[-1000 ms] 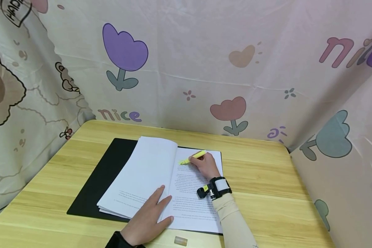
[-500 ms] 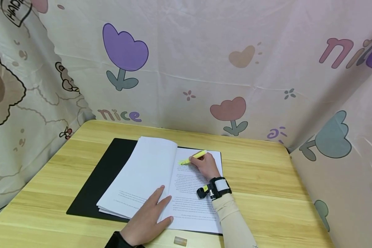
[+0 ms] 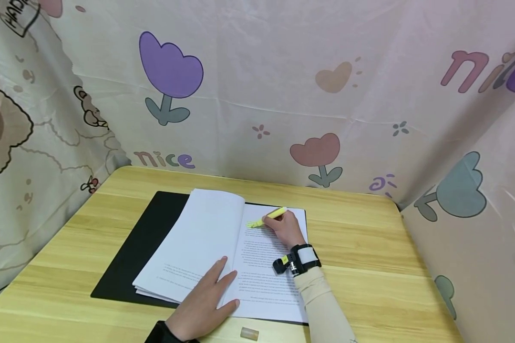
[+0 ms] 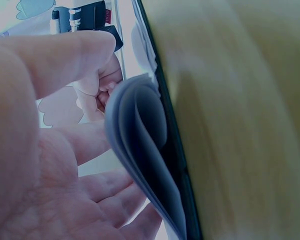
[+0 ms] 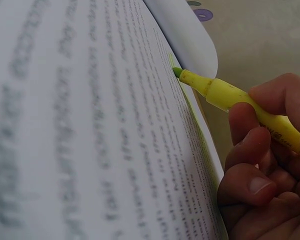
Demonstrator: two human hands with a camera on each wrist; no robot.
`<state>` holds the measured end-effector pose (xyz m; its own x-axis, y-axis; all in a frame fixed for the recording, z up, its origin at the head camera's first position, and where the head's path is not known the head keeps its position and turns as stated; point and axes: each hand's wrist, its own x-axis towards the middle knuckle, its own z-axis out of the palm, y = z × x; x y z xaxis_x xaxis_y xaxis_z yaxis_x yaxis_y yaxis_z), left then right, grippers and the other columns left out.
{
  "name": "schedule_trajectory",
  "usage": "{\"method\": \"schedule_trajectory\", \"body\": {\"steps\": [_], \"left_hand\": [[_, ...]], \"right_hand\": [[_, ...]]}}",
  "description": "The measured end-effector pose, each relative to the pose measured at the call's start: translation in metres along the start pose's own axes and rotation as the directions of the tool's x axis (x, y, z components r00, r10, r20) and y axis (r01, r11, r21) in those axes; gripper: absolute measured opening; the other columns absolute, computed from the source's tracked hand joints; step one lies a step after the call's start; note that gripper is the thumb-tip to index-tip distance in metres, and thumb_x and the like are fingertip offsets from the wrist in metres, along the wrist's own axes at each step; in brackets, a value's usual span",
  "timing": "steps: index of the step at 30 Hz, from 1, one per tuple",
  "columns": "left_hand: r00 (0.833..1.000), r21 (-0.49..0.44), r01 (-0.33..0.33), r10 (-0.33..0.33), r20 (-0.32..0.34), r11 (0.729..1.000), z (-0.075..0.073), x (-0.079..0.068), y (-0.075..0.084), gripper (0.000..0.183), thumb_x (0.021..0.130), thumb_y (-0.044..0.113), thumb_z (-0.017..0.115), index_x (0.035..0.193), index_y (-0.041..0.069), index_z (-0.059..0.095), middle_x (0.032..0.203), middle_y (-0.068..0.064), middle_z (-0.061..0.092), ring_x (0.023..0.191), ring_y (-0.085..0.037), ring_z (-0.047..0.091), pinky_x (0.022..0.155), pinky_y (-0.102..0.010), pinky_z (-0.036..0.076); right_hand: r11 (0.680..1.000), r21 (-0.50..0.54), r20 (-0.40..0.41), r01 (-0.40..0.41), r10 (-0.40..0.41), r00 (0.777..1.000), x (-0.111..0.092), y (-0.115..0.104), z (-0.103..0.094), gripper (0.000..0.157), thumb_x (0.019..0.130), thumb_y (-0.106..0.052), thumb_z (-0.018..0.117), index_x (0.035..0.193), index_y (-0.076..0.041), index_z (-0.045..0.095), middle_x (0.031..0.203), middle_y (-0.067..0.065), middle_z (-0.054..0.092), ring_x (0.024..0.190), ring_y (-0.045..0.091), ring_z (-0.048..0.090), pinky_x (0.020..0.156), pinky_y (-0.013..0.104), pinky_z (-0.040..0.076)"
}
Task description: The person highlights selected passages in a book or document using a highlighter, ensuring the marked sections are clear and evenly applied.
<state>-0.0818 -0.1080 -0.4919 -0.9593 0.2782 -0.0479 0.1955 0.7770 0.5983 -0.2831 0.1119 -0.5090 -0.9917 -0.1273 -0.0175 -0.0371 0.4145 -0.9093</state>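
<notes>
My right hand (image 3: pixel 286 229) pinches a yellow highlighter (image 5: pixel 225 95) between thumb and fingers. In the right wrist view its tip meets the printed page (image 5: pixel 90 125) beside a yellow-green streak. The stack of paper (image 3: pixel 206 228) lies open on a black folder (image 3: pixel 133 257), with its left pages folded over. My left hand (image 3: pixel 203 302) rests on the lower part of the pages near the fold, fingers spread. From the left wrist, the curled page edges (image 4: pixel 135 120) show beside that hand's fingers.
A small greyish cap-like piece (image 3: pixel 250 333) lies on the wooden table (image 3: pixel 360 267) by the near edge of the folder. A patterned curtain (image 3: pixel 249 71) hangs behind the table and along both sides.
The head view has shifted very slightly. Both hands, the highlighter and the pages stay in practically the same place.
</notes>
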Motion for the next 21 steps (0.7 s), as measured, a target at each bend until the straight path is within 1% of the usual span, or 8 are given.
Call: {"method": "schedule_trajectory", "body": {"steps": [11, 21], "left_hand": [[1.0, 0.002, -0.011, 0.011, -0.012, 1.0, 0.0005, -0.0014, 0.0006, 0.065, 0.094, 0.037, 0.075, 0.145, 0.002, 0.058, 0.167, -0.019, 0.029, 0.151, -0.04, 0.032, 0.116, -0.063, 0.034], [1.0, 0.001, -0.016, 0.016, -0.013, 1.0, 0.0009, -0.0017, -0.0013, 0.065, 0.094, 0.038, 0.075, 0.145, 0.001, 0.058, 0.167, -0.02, 0.028, 0.151, -0.041, 0.031, 0.116, -0.063, 0.034]], "right_hand": [[1.0, -0.001, -0.002, -0.01, 0.01, 1.0, -0.0003, -0.0019, -0.0025, 0.021, 0.093, -0.029, 0.076, 0.097, -0.008, 0.077, 0.09, 0.005, 0.071, 0.079, 0.018, 0.061, 0.069, 0.029, 0.048], [1.0, 0.004, -0.007, -0.024, 0.024, 1.0, -0.0018, -0.0037, -0.0038, 0.022, 0.093, -0.029, 0.076, 0.095, -0.007, 0.075, 0.088, 0.005, 0.07, 0.077, 0.018, 0.06, 0.067, 0.029, 0.047]]}}
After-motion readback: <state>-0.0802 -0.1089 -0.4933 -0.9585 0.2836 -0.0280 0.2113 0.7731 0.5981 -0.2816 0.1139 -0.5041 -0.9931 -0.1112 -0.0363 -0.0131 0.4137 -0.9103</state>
